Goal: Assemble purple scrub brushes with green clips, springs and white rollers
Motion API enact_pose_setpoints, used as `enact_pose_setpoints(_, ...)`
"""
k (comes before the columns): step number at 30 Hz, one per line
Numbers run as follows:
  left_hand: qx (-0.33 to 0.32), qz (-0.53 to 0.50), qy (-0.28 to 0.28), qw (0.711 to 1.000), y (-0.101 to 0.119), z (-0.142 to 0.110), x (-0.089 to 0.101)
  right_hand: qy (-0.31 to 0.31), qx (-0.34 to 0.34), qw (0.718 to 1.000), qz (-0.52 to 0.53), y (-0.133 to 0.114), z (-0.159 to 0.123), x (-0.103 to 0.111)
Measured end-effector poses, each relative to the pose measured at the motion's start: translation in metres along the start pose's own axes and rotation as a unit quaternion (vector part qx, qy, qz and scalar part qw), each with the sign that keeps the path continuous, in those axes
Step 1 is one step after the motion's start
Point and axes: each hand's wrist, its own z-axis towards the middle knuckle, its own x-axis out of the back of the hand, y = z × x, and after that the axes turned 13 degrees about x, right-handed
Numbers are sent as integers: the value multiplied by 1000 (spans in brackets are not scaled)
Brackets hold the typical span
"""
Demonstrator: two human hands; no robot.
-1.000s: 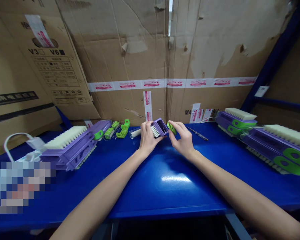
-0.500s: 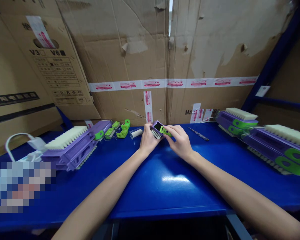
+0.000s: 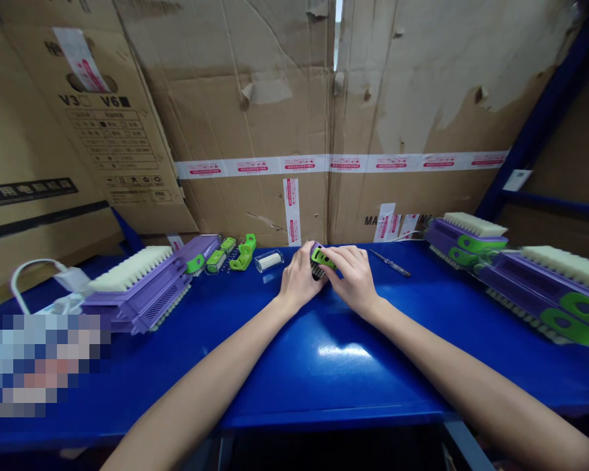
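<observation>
Near the back middle of the blue table, my left hand (image 3: 296, 280) is wrapped round a purple brush (image 3: 315, 247) with pale bristles, mostly hidden by the fingers. At the brush's near end sits a green end cap (image 3: 324, 257) with holes. My right hand (image 3: 354, 276) pinches this cap between thumb and fingers, against the purple body. Whether the cap is fully seated I cannot tell. Left of my hands lies a clear plastic case (image 3: 269, 261) with a white piece inside. A thin screwdriver (image 3: 391, 263) lies to the right.
Green plastic parts (image 3: 244, 254) and small screws lie at the back left. Purple brushes (image 3: 137, 296) are stacked on the left, beside a white plug and cable (image 3: 72, 280). More purple brushes (image 3: 525, 278) stand on the right. A cardboard wall (image 3: 255, 131) closes the back.
My left hand has shifted slightly right and turned the brush, so the green cap faces me more and the dark opening is covered. The right hand stays at the cap.
</observation>
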Motion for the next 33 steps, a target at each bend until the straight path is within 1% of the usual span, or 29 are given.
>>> enact_pose_setpoints(8, 36, 11, -1, 999, 4, -2, 0, 6, -11, 1000, -20, -1, 0, -3)
enact_pose_setpoints(17, 52, 11, -1, 999, 3, 0, 0, 12, -3, 1000, -26, -1, 2, 0)
enact_pose_setpoints(24, 43, 20, 1, 999, 1, 0, 0, -21, -23, 999, -29, -2, 1, -2)
enact_pose_setpoints(28, 51, 20, 1, 999, 1, 0, 0, -37, -38, 998, -33, -2, 1, -2)
enact_pose_setpoints(33, 58, 18, 5, 998, 1, 1, 0, -49, -42, 997, -43, -3, 0, -1)
